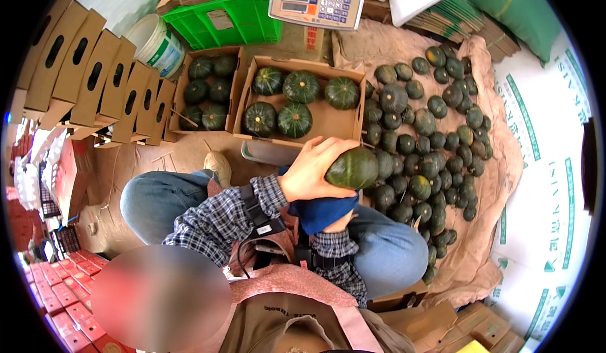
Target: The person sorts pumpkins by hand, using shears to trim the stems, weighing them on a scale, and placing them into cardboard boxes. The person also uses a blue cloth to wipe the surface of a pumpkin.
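Note:
A dark green squash (352,168) is gripped by my left hand (313,169), its fingers spread over the top and left side. My right hand (342,221) lies just below, largely covered by a blue cloth (323,212) that it holds under the squash. Beyond my hands, an open cardboard box (331,122) on a scale holds several striped green squashes (301,86). Left of it, a narrower cardboard box (242,71) contains several more. To the right, a large pile of squashes (424,121) lies on a tan cloth (504,163).
A scale display with keypad (316,0) stands beyond the boxes, beside a green plastic crate (236,22). A white bucket (158,43) and a row of cardboard boxes (97,76) are at the left. Stacked red boxes (64,294) fill the lower left; white printed panels (539,163) stand at right.

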The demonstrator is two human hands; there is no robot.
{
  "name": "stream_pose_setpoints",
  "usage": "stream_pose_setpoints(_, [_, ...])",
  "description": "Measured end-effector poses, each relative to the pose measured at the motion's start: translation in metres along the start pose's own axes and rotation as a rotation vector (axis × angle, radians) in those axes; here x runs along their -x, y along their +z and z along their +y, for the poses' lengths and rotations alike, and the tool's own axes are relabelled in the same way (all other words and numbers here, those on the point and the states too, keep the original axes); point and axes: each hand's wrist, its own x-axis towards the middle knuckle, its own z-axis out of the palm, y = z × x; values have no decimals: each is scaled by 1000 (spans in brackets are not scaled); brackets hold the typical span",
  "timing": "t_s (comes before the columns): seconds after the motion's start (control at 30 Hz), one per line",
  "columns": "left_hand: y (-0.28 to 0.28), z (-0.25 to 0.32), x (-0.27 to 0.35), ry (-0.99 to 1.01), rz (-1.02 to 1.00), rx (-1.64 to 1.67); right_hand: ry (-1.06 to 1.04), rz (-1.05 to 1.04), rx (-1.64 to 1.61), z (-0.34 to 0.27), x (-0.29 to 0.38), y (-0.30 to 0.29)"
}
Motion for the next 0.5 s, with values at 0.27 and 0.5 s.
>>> stream_pose_setpoints(0.27, [38,-111,-62,-610,199,156,-319,310,1099,-11,-19,86])
stream_pose_setpoints(0.5, [61,-118,-42,-194,112,-321,-248,93,385,-18,-13,93])
